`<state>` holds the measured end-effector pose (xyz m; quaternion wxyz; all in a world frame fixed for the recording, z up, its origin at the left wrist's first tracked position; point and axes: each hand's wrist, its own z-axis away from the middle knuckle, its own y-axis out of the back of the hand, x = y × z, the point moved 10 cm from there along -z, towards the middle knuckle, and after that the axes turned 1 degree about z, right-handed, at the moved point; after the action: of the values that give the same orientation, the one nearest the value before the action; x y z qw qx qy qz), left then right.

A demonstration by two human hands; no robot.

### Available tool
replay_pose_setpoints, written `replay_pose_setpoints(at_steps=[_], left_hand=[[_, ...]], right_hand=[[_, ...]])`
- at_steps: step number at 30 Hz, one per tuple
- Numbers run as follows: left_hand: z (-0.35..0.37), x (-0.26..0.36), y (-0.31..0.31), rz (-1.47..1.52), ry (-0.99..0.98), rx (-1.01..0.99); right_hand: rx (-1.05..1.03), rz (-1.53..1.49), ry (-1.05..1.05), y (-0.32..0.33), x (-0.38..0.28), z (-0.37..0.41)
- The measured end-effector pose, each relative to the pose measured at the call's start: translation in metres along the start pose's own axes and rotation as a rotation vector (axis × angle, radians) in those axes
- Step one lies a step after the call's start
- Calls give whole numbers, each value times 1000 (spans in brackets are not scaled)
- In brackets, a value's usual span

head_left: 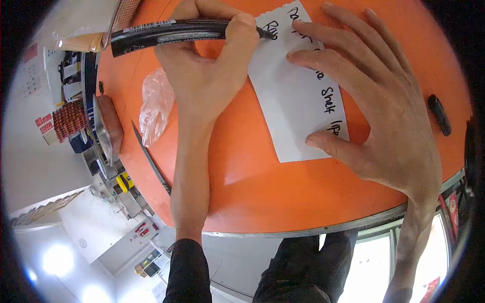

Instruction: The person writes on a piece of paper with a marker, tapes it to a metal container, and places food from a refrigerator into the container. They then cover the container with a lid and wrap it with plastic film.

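My left hand (207, 76) is closed around a thick black marker (177, 34), with thumb and fingers pinching it near its tip. The tip touches a white sheet of paper (288, 106) beside some black handwriting. Over the right part of that paper lies my right hand (374, 91), its fingers spread and pressing on the sheet. It covers part of the writing; the word "Shelf" shows between thumb and index finger. A short black object (438, 115), which looks like the marker's cap, rests on the table right of my right hand.
The orange table (242, 192) has a curved metal-edged rim. On its left lie a crumpled clear plastic bag (156, 103) and a thin dark knife-like object (150, 164). A metal tray (103, 126) stands at the left edge. A clear plastic-covered container (83, 33) is at upper left.
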<state>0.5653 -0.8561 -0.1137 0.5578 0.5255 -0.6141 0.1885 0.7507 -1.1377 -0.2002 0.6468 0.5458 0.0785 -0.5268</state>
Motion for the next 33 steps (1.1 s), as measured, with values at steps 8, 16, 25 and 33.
replay_pose_setpoints(at_steps=[8,16,25,33], left_hand=[[0,9,-5,-131,-191,-85],[4,9,4,-157,-215,-87],[8,21,17,-185,-231,44],[11,27,-3,-258,-284,-61]], right_hand=[[0,38,35,-2,-9,-6],[0,73,68,-3,-18,-10],[0,109,102,-4,-24,-15],[-8,148,144,-8,-38,-22]])
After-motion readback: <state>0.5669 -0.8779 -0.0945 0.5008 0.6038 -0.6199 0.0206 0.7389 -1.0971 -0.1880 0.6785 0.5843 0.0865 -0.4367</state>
